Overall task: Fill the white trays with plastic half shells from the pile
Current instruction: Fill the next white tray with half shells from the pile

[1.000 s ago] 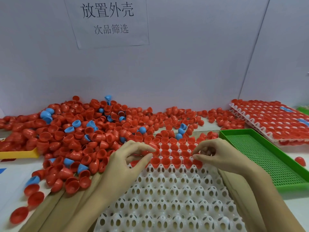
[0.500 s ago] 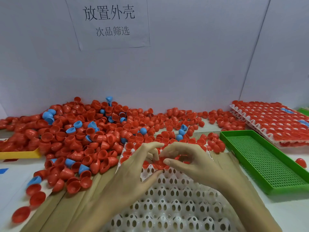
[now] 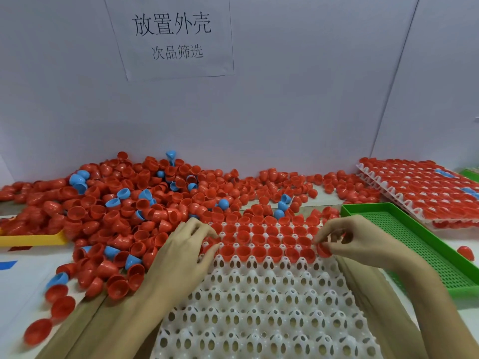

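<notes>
A paper sign on the wall reads 放置外壳 – 次品筛选. Below it, the pile of red and blue half shells spreads along the wall. The white tray in front holds red shells in its far rows. The right hand pinches a red shell at the tray's right edge – the left hand curls at the left edge, its grip hidden.
</notes>
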`<move>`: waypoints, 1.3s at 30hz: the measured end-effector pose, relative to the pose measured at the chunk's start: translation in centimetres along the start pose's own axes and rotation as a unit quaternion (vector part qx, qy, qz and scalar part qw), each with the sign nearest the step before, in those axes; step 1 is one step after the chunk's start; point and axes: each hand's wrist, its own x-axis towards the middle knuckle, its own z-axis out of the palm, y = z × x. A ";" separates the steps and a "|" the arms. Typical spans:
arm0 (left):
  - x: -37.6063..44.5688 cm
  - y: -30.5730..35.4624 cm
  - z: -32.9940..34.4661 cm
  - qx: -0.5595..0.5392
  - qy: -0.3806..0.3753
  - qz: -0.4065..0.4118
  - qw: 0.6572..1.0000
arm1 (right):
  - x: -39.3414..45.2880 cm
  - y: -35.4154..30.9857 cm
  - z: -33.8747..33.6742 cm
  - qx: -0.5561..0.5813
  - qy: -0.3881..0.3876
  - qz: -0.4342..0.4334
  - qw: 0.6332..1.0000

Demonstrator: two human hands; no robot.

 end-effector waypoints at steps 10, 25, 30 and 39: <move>0.0 -0.8 0.6 0.040 -0.028 0.003 0.999 | 0.0 0.1 -0.1 0.055 0.049 -0.034 0.997; 12.0 -6.9 -2.1 0.080 0.018 -0.136 0.987 | 2.0 -1.8 4.0 0.007 0.121 -0.034 0.992; 15.8 -9.0 -1.2 0.160 -0.068 -0.094 0.980 | 1.9 -1.9 3.9 0.005 0.119 -0.033 0.992; 15.7 -8.9 1.3 0.108 -0.167 -0.099 0.975 | 2.2 -0.8 4.0 -0.010 0.114 -0.048 0.992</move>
